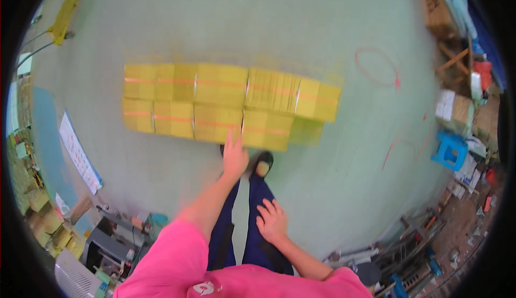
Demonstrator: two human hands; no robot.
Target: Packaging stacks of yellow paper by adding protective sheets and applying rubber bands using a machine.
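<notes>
Two rows of yellow bundled stacks (220, 83), likely card or paper, lie on the floor in front of my feet, with orange-red bands running along them. My left hand (235, 158) reaches out toward the front row, its fingers stretched and nothing held. The fingertips overlap the near edge of one front bundle (217, 121); whether they touch it I cannot tell. Held low over my right thigh, my right hand (272, 221) has its fingers spread and carries nothing. Blur softens the bundles and my left fingers.
A blue plastic stool (450, 150) and cardboard boxes (438, 13) line the right side. A grey machine (110, 247) stands at the lower left, near a long white printed board (79, 150). Metal equipment (408, 244) fills the lower right. Red marks (377, 66) are drawn on the floor (301, 18).
</notes>
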